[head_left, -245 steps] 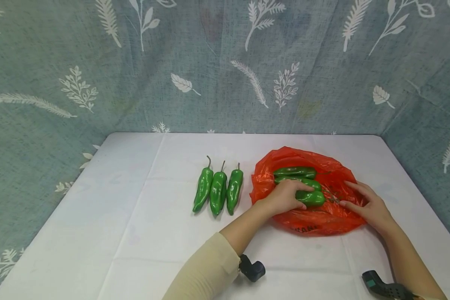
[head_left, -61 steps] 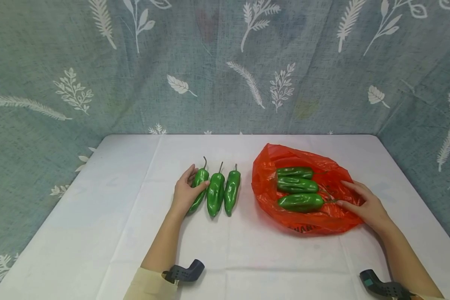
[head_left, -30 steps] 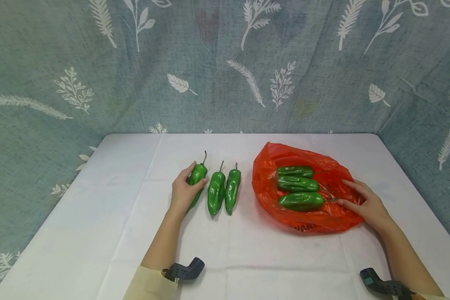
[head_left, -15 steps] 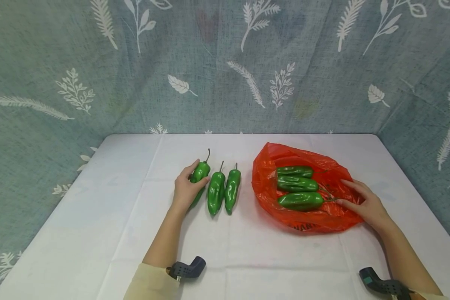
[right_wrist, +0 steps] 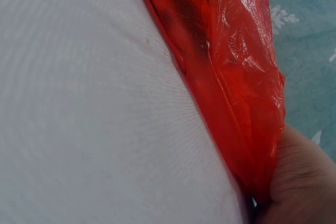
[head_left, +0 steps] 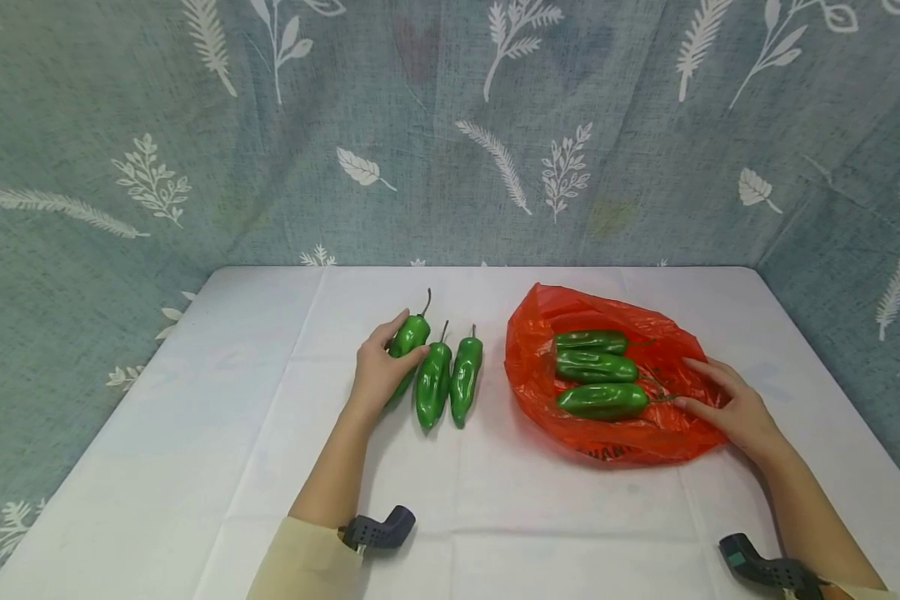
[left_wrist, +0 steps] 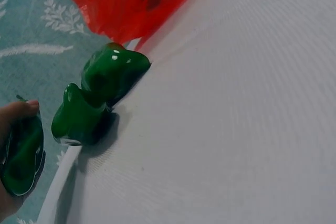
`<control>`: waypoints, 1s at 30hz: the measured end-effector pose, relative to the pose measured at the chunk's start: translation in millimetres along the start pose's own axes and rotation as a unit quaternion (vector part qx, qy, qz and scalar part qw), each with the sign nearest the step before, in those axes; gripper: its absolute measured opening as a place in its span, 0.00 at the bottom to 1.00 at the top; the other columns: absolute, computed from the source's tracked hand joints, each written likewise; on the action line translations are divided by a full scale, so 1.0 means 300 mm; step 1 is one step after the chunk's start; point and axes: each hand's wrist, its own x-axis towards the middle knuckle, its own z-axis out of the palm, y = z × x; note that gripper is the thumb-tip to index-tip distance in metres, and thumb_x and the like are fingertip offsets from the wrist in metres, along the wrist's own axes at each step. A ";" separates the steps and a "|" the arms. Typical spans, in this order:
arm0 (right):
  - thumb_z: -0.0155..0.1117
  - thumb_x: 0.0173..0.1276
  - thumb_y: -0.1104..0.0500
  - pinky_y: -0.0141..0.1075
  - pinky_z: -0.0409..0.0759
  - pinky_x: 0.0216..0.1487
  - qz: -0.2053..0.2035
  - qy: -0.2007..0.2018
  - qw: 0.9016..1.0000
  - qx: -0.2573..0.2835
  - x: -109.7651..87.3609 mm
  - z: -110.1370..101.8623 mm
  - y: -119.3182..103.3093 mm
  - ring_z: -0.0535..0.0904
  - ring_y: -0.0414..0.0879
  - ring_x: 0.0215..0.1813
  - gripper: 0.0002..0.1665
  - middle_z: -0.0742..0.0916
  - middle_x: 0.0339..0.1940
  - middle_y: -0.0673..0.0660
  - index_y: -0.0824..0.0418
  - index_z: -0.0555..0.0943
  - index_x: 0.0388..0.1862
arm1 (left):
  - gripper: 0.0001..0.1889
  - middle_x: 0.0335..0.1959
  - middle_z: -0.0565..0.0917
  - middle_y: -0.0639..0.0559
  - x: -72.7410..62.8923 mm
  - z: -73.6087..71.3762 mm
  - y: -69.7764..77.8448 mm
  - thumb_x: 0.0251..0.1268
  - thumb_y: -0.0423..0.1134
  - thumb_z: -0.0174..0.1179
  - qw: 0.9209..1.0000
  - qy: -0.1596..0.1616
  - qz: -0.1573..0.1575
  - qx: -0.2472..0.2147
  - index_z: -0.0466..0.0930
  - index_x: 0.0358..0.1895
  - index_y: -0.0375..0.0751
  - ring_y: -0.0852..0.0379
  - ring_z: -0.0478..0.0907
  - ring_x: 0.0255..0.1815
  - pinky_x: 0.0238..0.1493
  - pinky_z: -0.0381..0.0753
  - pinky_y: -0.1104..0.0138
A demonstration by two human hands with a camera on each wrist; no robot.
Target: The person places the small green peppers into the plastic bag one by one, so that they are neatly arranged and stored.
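Note:
My left hand [head_left: 384, 360] grips a glossy green chili pepper [head_left: 412, 333], its stem pointing up and away. The left wrist view shows this held pepper [left_wrist: 23, 156] raised off the table, between thumb and fingers. Just right of it two more green peppers, one [head_left: 432, 387] beside the other [head_left: 465, 382], lie on the table. My right hand [head_left: 742, 417] rests at the right rim of a red plastic bag [head_left: 528, 375], thumb and fingers spread apart inside its mouth. Bag film hides those fingertips in the right wrist view. Three green peppers, the nearest one [head_left: 603, 402] included, lie in the bag.
A white cloth covers the table [head_left: 555, 525]. Behind it and at the sides hangs a grey-green curtain [head_left: 420, 225] with white leaf prints. Each wrist wears a dark camera, such as the left wrist camera [head_left: 378, 529].
My left hand has gone from the bag to the leftmost pepper, gripped it, and shifted it slightly up and right. All three peppers in the bag are now uncovered. The right hand stays at the bag's rim.

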 end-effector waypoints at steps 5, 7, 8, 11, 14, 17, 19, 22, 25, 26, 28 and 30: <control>0.66 0.63 0.54 0.72 0.55 0.58 -0.003 0.001 1.000 -0.001 0.003 -0.003 -0.004 0.50 0.73 0.70 0.41 0.58 0.71 0.73 0.63 0.60 0.72 | 0.36 0.64 0.71 0.47 0.012 -0.004 0.035 0.56 0.42 0.67 1.000 -0.008 0.010 -0.005 0.65 0.69 0.50 0.47 0.67 0.65 0.65 0.68 0.54; 0.66 0.63 0.55 0.72 0.55 0.59 -0.004 0.001 1.000 -0.001 0.002 -0.004 -0.005 0.50 0.73 0.70 0.41 0.58 0.71 0.73 0.63 0.60 0.72 | 0.36 0.64 0.71 0.46 0.019 -0.004 0.046 0.56 0.42 0.67 1.000 -0.009 0.018 -0.003 0.65 0.70 0.49 0.47 0.67 0.65 0.65 0.68 0.54; 0.66 0.63 0.54 0.72 0.55 0.58 -0.004 0.001 1.000 -0.001 0.002 -0.005 -0.005 0.50 0.73 0.70 0.41 0.58 0.71 0.73 0.63 0.60 0.72 | 0.36 0.64 0.71 0.46 0.023 -0.004 0.051 0.56 0.42 0.67 1.000 -0.008 0.022 -0.003 0.65 0.69 0.48 0.46 0.67 0.65 0.64 0.68 0.54; 0.66 0.63 0.54 0.71 0.56 0.59 -0.002 0.001 1.000 -0.003 0.002 -0.006 -0.006 0.50 0.73 0.69 0.42 0.58 0.71 0.73 0.63 0.60 0.72 | 0.35 0.64 0.71 0.45 0.033 -0.003 0.068 0.56 0.42 0.67 0.999 -0.009 0.032 -0.006 0.65 0.69 0.48 0.46 0.68 0.64 0.63 0.70 0.55; 0.65 0.64 0.53 0.71 0.57 0.58 0.000 0.000 1.000 -0.008 0.001 -0.004 -0.006 0.51 0.72 0.69 0.42 0.59 0.71 0.73 0.63 0.60 0.72 | 0.35 0.63 0.72 0.45 0.038 0.001 0.087 0.57 0.42 0.67 0.999 -0.012 0.037 -0.012 0.66 0.69 0.49 0.46 0.70 0.62 0.61 0.72 0.56; 0.65 0.63 0.52 0.71 0.58 0.58 0.004 -0.001 1.000 -0.009 -0.002 -0.001 -0.006 0.51 0.72 0.69 0.42 0.59 0.71 0.72 0.63 0.60 0.72 | 0.35 0.63 0.72 0.45 0.040 0.009 0.108 0.57 0.42 0.67 0.999 -0.015 0.042 -0.016 0.66 0.69 0.49 0.47 0.71 0.60 0.59 0.74 0.56; 0.66 0.63 0.53 0.71 0.57 0.58 0.002 0.000 1.000 -0.006 -0.003 0.001 -0.005 0.51 0.72 0.69 0.42 0.58 0.71 0.73 0.63 0.60 0.72 | 0.34 0.63 0.72 0.46 0.043 0.016 0.123 0.57 0.42 0.67 0.999 -0.018 0.047 -0.020 0.66 0.69 0.50 0.48 0.71 0.60 0.58 0.75 0.57; 0.66 0.63 0.54 0.72 0.56 0.58 -0.002 0.003 1.000 0.001 -0.001 0.001 -0.002 0.50 0.73 0.69 0.41 0.58 0.71 0.73 0.63 0.60 0.71 | 0.34 0.63 0.72 0.47 0.048 0.028 0.148 0.57 0.42 0.67 0.998 -0.021 0.054 -0.029 0.66 0.69 0.51 0.48 0.72 0.60 0.56 0.77 0.58; 0.66 0.63 0.55 0.72 0.55 0.59 -0.004 0.005 1.000 0.002 -0.001 0.000 0.002 0.50 0.73 0.69 0.41 0.58 0.71 0.73 0.64 0.61 0.71 | 0.34 0.63 0.72 0.48 0.048 0.045 0.175 0.57 0.41 0.67 0.997 -0.028 0.059 -0.038 0.66 0.69 0.53 0.49 0.72 0.59 0.55 0.77 0.58; 0.66 0.63 0.56 0.72 0.55 0.59 -0.004 0.004 1.000 0.002 0.000 0.000 0.003 0.50 0.73 0.69 0.41 0.58 0.71 0.73 0.64 0.60 0.71 | 0.34 0.63 0.72 0.48 0.048 0.051 0.183 0.57 0.41 0.67 0.997 -0.030 0.061 -0.038 0.66 0.69 0.53 0.49 0.72 0.58 0.55 0.78 0.58; 0.66 0.64 0.56 0.71 0.55 0.59 -0.004 0.003 1.000 0.003 0.000 0.001 0.002 0.50 0.73 0.69 0.41 0.58 0.71 0.73 0.64 0.60 0.72 | 0.34 0.63 0.72 0.48 0.047 0.065 0.198 0.57 0.41 0.67 0.996 -0.032 0.067 -0.040 0.66 0.69 0.52 0.50 0.73 0.57 0.54 0.78 0.58; 0.66 0.64 0.56 0.71 0.56 0.59 -0.004 0.003 1.000 0.004 -0.001 0.001 0.002 0.50 0.73 0.69 0.41 0.58 0.71 0.73 0.64 0.60 0.72 | 0.34 0.62 0.72 0.49 0.048 0.078 0.211 0.58 0.41 0.66 0.996 -0.035 0.076 -0.040 0.66 0.69 0.53 0.50 0.73 0.56 0.53 0.79 0.59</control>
